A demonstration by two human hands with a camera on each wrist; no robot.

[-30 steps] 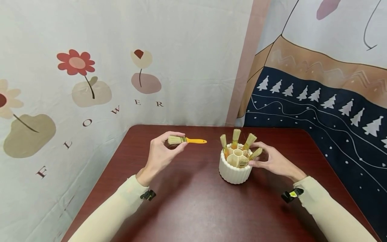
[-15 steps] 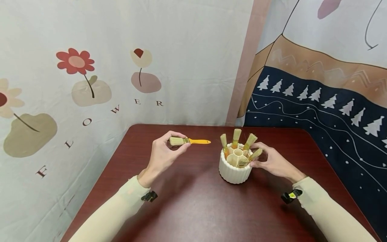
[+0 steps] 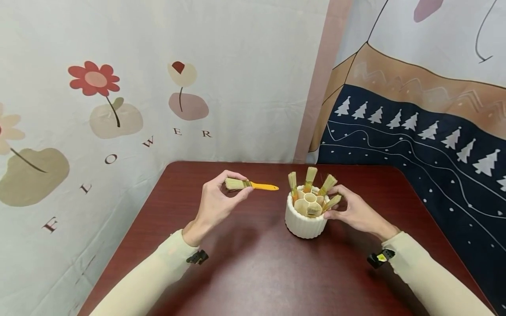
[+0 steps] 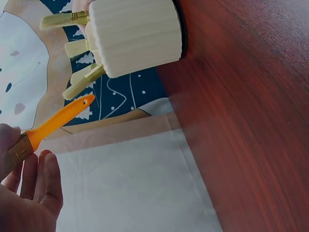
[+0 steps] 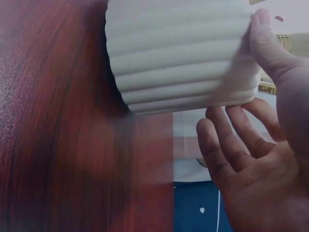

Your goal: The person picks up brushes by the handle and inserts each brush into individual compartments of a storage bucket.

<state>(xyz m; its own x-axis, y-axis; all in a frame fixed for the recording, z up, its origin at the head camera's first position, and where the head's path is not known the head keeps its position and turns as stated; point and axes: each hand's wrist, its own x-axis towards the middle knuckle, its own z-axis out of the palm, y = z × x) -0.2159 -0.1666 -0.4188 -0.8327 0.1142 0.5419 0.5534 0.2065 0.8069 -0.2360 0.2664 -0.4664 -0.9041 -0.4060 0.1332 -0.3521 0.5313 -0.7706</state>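
Note:
In the head view my left hand pinches a paintbrush by its metal band and bristles, between thumb and fingers. The orange handle points right, toward a white ribbed brush holder, apart from it and above the table. Several brushes stand bristles up in the holder's outer compartments, around a round middle one. My right hand grips the holder's right side near the rim. In the right wrist view, the thumb lies on one side of the holder and the fingertips touch the other.
The holder stands on a dark red wooden table. A pale cloth with printed flowers hangs behind it. To the right hangs a navy cloth with white trees. Each wrist wears a black strap device.
My left hand has moved slightly right with the paintbrush, nearer the holder. The front brush in the holder now sits a little farther from my right thumb. The right hand keeps its grip.

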